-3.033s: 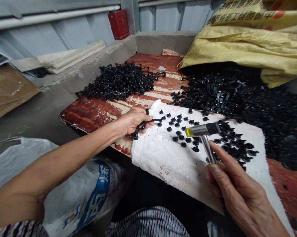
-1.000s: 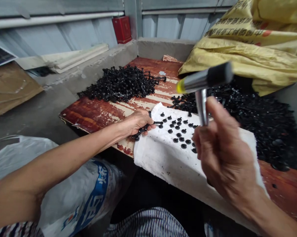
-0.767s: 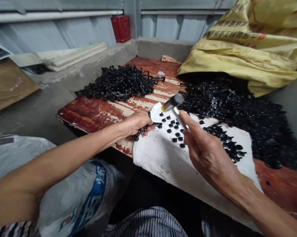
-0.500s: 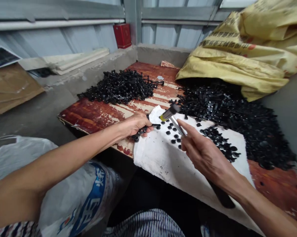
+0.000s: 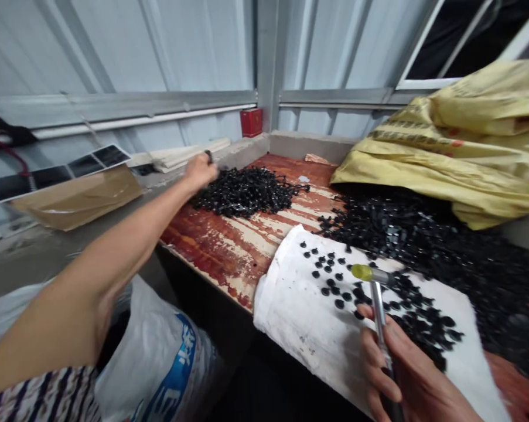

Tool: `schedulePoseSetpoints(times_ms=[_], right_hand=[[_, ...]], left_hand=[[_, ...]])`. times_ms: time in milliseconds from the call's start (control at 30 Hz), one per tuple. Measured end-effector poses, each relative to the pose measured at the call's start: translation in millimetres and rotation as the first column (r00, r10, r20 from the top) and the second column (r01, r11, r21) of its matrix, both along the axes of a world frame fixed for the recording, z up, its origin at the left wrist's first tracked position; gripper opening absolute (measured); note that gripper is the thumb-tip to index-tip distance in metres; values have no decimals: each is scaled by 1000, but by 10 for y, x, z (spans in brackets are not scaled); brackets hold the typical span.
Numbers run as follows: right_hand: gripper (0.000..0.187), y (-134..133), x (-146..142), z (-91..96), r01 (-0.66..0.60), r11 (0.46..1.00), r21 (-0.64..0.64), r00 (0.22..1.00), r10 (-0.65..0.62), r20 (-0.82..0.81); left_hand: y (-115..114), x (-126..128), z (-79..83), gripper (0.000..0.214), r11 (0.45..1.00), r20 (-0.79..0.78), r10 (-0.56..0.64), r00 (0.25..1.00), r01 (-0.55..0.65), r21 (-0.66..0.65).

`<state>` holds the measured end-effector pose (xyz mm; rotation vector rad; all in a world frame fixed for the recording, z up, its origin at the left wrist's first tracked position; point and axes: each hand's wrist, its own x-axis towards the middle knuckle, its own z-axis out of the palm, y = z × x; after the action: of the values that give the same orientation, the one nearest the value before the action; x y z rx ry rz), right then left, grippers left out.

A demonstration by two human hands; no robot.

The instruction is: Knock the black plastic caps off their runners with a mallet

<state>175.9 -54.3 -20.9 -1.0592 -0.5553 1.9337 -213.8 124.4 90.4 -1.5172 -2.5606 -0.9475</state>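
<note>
My left hand (image 5: 201,171) is stretched out above the left end of a heap of black plastic parts (image 5: 251,192). Its fingers look closed, slightly blurred, and the end of a black plastic part (image 5: 208,156) pokes out at the top. A small two-faced hammer (image 5: 379,313) is gripped by my right hand (image 5: 405,366); one face is yellow, the other dark, the shaft silvery. The hammer head is held over a white cloth (image 5: 290,316), on which small round black pieces (image 5: 330,269) lie in loose rows, with a denser cluster to the right.
A larger heap of black parts (image 5: 405,225) spills from under a yellow woven sack (image 5: 444,158) at the right. The worn red board (image 5: 215,246) carries everything. At the back corner sits a red tin (image 5: 251,122). A white plastic bag (image 5: 154,351) stands below, left.
My left hand has gone from the cloth's edge to the far left heap, carrying black parts. My right hand has drawn the hammer back, its head now turned yellow side left. The view has tilted up.
</note>
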Motion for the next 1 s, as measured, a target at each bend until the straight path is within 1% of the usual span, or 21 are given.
schedulePoseSetpoints(times_ms=[33,67,100,133,167,200,233,267,300,367,400,467,533,633,700,767,900,933,967,1000], right_hand=[[46,-4,3,5,12,1000,-10,1000,-12,-26],[48,-4,13,7,30,999,-26,998,-31,-56],[50,0,26,5,51,997,-50,994,-56,-89],[51,7,42,-1,77,994,-79,989,-87,-123],[52,15,56,-7,103,989,-109,981,-118,-151],[52,24,67,-14,123,983,-134,974,-146,-174],[52,33,74,-22,134,979,-155,968,-163,-192],[52,40,78,-29,132,976,-170,965,-166,-202],[52,45,80,-36,119,976,-182,965,-157,-209],[48,47,80,-55,87,979,-184,963,-130,-236],[45,45,82,-68,80,981,-174,959,-123,-256],[38,33,93,-98,80,988,-131,947,-117,-300],[33,18,111,-130,86,992,-88,936,-111,-334],[29,3,130,-159,69,996,-50,926,-83,-368],[28,5,130,-156,56,998,-27,922,-62,-383],[28,11,123,-141,50,999,-8,920,-49,-390],[28,12,112,-107,62,998,-1,917,-57,-394],[29,8,112,-105,66,998,2,917,-60,-395],[30,3,113,-105,69,998,4,917,-61,-393],[30,-1,114,-108,72,997,7,919,-64,-390]], left_hand=[[115,40,63,27,998,-27,53,998,-52,41],[219,122,91,40,993,-45,94,995,-91,81],[308,248,80,49,988,-61,113,992,-105,115],[374,415,30,55,988,-100,90,991,-77,133],[417,617,-57,56,992,-173,15,985,8,130],[439,843,-171,51,989,-236,-98,967,122,87],[448,1081,-302,42,956,-285,-285,915,291,-21],[450,1316,-439,36,863,-295,-506,811,472,-181],[453,1536,-571,31,776,-272,-630,728,576,-256],[484,1897,-787,26,654,-237,-756,611,682,-328],[516,2029,-863,29,612,-225,-790,570,710,-349],[599,2204,-958,38,561,-212,-827,521,734,-382],[679,2295,-1002,40,527,-216,-850,481,749,-403],[742,2356,-1030,32,455,-236,-890,390,791,-409],[752,2367,-1020,29,424,-250,-903,349,813,-399],[754,2348,-965,28,435,-262,-897,356,818,-376],[717,2199,-752,25,488,-270,-867,418,821,-295],[683,2144,-700,23,491,-246,-866,435,832,-258],[634,2087,-659,20,486,-188,-872,453,850,-203],[566,2029,-629,19,479,-97,-878,470,865,-146]])
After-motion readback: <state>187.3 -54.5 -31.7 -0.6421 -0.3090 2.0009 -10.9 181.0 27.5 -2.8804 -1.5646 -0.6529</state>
